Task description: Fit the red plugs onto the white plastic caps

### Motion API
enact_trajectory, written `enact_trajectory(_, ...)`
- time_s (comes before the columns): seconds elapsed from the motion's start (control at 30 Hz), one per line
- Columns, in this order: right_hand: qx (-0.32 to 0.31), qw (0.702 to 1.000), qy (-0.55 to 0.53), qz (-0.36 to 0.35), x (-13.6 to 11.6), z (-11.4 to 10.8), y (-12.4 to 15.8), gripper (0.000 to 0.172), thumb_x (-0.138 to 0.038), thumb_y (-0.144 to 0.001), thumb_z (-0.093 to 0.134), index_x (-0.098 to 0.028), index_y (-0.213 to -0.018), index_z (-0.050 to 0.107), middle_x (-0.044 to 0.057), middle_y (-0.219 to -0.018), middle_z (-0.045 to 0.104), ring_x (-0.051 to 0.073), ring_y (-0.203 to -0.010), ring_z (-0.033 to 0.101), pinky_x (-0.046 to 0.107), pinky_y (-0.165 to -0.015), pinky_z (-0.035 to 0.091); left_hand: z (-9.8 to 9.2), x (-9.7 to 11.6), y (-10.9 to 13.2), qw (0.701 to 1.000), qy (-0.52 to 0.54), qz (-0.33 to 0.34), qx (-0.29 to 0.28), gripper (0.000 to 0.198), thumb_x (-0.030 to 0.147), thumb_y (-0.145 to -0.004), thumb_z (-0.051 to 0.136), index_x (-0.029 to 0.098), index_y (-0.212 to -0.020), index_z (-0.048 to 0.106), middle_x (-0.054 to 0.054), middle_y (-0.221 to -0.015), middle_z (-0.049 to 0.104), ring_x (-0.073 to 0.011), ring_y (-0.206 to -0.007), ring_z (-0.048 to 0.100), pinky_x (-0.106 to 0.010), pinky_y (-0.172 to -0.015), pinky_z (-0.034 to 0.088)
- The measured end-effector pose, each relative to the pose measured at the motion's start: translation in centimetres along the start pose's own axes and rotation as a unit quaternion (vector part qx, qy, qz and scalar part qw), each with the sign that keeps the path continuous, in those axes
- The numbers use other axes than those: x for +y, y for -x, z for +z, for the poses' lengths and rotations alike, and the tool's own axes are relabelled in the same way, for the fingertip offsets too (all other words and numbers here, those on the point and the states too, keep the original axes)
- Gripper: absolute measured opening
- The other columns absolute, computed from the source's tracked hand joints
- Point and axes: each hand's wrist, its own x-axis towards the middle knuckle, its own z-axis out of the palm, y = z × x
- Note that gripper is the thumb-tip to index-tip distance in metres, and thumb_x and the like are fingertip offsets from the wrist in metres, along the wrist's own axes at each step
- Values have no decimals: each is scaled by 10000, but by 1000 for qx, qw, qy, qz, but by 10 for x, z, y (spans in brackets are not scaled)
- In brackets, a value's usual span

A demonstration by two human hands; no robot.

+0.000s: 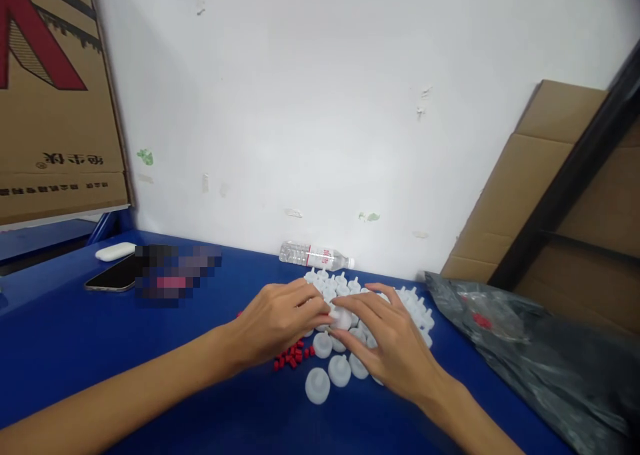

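Over a cluster of white round plastic caps with thin spouts [339, 371], my two hands meet at the fingertips. My right hand [387, 325] grips one white spouted cap [341, 318] between thumb and fingers. My left hand [283, 318] is closed in a pinch at the left side of that same cap; what its fingertips hold is mostly hidden by the fingers. Small red plastic pieces [293, 355] lie in a loose group just below my left hand. Several white caps lie nearer the front, and more stand behind my hands, spouts up.
A clear plastic bottle [315, 256] lies against the wall. At left are a phone [113, 275], a white case [115, 251] and a blurred patch. A dark plastic bag [540, 368] covers the right side of the blue table [210, 395]. Cardboard [530, 182] leans behind it.
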Motion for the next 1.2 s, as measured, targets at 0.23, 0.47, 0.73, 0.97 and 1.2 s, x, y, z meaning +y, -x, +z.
enact_trajectory(0.23, -16, 1000, -15, -20, 0, 1, 2, 257, -284, -971, 609, -231, -1222, 601, 56, -994, 730, 206, -885, 688, 490, -1015, 430, 3, 3, 2, 989, -120, 4, -85, 206, 302, -1070, 381, 175, -992, 523, -65, -962, 632, -158, -702, 598, -265, -511, 418)
enact_trajectory(0.47, 1, 996, 42, -73, 1, -5, -1, 264, -306, -984, 608, -196, -1224, 598, 69, -1000, 747, 203, -876, 693, 480, -991, 422, 3, 14, -3, 982, -28, -101, -157, 152, 158, -958, 370, 206, -844, 457, -19, -801, 574, -145, -570, 457, -289, -484, 252)
enact_trajectory(0.73, 102, 974, 183, 84, 63, -29, 12, 214, -340, -976, 591, -246, -1163, 634, 86, -1126, 728, 270, -1014, 678, 451, -933, 454, -13, -30, 2, 942, 27, -304, -141, 409, 356, -1064, 231, 210, -710, 374, 4, -663, 506, -163, -592, 447, -312, -603, 330)
enact_trajectory(0.97, 63, 976, 126, 165, 78, -20, 18, 232, -415, -1002, 506, -245, -1066, 651, 76, -1102, 730, 277, -1005, 685, 448, -927, 478, -9, -59, 18, 938, 15, -286, -194, 239, 351, -1007, 453, 201, -879, 588, -33, -853, 630, -212, -810, 568, -310, -674, 382)
enact_trajectory(1.2, -9, 983, 89, 163, 76, -12, 19, 187, -398, -974, 566, -254, -970, 684, 54, -1028, 714, 253, -956, 682, 424, -846, 524, -2, -58, 22, 941, 26, -240, -237, 191, 247, -984, 497, 195, -1001, 680, -72, -1003, 640, -240, -984, 561, -335, -811, 427)
